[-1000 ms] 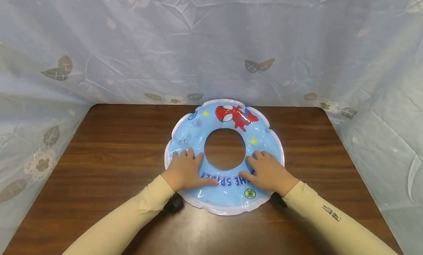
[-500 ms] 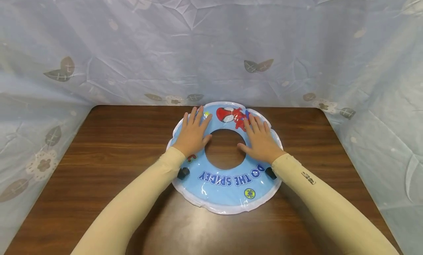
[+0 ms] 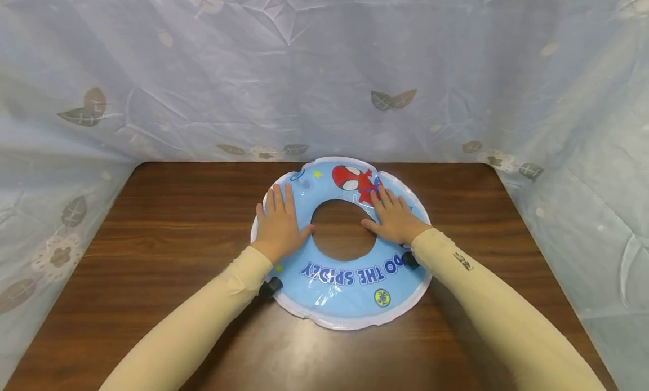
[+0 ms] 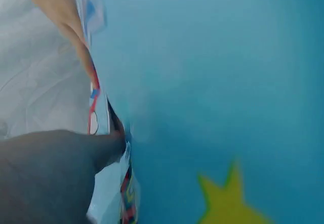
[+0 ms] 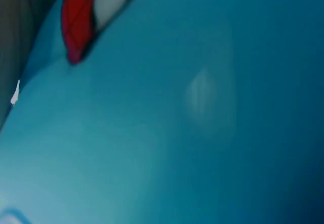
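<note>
A light-blue inflatable swim ring (image 3: 334,301) with a white rim lies flat on the table, printed with a red figure, stars and lettering. On its left side rests my left hand (image 3: 278,225), fingers spread straight and thumb near the hole. Across the hole, my right hand (image 3: 398,217) lies on the ring's right side with straight fingers over the edge of the red figure. Blue vinyl (image 4: 212,82) fills most of the left wrist view, a yellow star at its bottom. The right wrist view is mostly blue vinyl (image 5: 152,107) close up.
The dark wooden table (image 3: 177,222) extends around the ring on all sides. A pale patterned curtain (image 3: 324,70) hangs behind it and at both sides. Black wrist devices sit beneath both wrists, one by the left cuff (image 3: 271,287).
Both hands slid from the ring's near half toward its far half. Since then the left hand has come back a little and outward, the right slightly nearer. The ring has hardly moved.
</note>
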A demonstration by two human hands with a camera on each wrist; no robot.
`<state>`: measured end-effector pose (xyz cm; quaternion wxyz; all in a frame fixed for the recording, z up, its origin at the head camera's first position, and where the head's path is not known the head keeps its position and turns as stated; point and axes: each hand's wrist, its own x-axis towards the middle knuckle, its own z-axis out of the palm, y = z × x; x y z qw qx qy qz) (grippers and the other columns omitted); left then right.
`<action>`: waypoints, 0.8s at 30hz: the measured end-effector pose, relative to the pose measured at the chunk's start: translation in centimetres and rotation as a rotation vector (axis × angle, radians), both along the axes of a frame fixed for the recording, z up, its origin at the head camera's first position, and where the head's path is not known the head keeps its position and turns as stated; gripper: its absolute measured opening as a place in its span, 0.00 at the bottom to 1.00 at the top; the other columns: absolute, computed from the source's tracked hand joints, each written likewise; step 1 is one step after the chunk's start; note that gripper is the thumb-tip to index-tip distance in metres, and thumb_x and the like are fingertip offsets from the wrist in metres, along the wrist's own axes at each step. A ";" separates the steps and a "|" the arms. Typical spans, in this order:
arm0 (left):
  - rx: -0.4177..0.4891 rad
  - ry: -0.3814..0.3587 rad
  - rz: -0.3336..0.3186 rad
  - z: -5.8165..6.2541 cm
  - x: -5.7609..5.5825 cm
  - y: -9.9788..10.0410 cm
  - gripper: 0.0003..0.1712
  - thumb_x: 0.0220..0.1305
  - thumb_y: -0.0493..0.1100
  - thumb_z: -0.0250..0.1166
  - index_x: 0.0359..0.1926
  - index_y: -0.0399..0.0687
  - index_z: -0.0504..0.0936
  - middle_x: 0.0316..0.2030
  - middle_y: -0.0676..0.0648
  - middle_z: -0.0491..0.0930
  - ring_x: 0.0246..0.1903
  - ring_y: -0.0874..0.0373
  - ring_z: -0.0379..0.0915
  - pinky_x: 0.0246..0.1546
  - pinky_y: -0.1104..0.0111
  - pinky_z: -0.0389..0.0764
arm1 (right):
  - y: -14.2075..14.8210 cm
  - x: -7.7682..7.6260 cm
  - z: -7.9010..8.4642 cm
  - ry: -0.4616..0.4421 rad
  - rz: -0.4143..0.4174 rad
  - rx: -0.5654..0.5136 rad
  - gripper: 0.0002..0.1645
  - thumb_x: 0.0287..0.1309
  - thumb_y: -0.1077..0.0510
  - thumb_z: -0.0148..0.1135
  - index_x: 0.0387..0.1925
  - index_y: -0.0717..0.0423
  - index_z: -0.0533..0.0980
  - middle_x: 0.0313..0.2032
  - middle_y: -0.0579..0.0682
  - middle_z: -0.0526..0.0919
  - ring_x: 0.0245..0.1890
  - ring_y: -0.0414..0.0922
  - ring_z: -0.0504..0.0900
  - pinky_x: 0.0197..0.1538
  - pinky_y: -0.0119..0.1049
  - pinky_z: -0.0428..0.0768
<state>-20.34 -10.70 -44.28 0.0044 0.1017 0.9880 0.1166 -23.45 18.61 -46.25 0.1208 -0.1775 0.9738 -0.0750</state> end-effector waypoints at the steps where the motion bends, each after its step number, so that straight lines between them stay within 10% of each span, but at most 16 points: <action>1: -0.006 -0.034 0.021 0.1 0.5 -0.1 0.61 0.58 0.69 0.57 0.73 0.37 0.37 0.72 0.29 0.36 0.71 0.35 0.32 0.64 0.38 0.46 | -0.1 0.0 -0.1 -0.006 0.001 -0.003 0.57 0.59 0.26 0.43 0.74 0.59 0.40 0.74 0.62 0.37 0.72 0.62 0.36 0.69 0.60 0.38; 12: -0.100 -0.297 0.001 -1.4 0.3 -0.3 0.57 0.62 0.76 0.37 0.73 0.37 0.35 0.73 0.34 0.29 0.72 0.40 0.23 0.65 0.39 0.31 | -0.1 -0.9 -0.7 -0.107 -0.013 0.088 0.65 0.48 0.17 0.38 0.74 0.50 0.34 0.74 0.55 0.30 0.73 0.59 0.31 0.69 0.59 0.38; 19: -0.085 -0.094 -0.021 -0.8 1.3 -0.5 0.58 0.61 0.76 0.41 0.73 0.35 0.43 0.73 0.32 0.37 0.72 0.37 0.31 0.65 0.38 0.36 | -0.1 0.5 1.4 -0.033 -0.029 0.019 0.65 0.49 0.17 0.41 0.74 0.54 0.38 0.74 0.58 0.35 0.73 0.61 0.34 0.68 0.61 0.35; 24: -0.040 -0.077 -0.041 1.1 5.0 -0.8 0.68 0.47 0.85 0.45 0.73 0.38 0.46 0.72 0.33 0.43 0.71 0.34 0.37 0.60 0.32 0.45 | -1.0 5.2 4.0 0.052 0.005 -0.026 0.72 0.41 0.15 0.47 0.74 0.57 0.41 0.74 0.59 0.39 0.72 0.62 0.38 0.66 0.66 0.37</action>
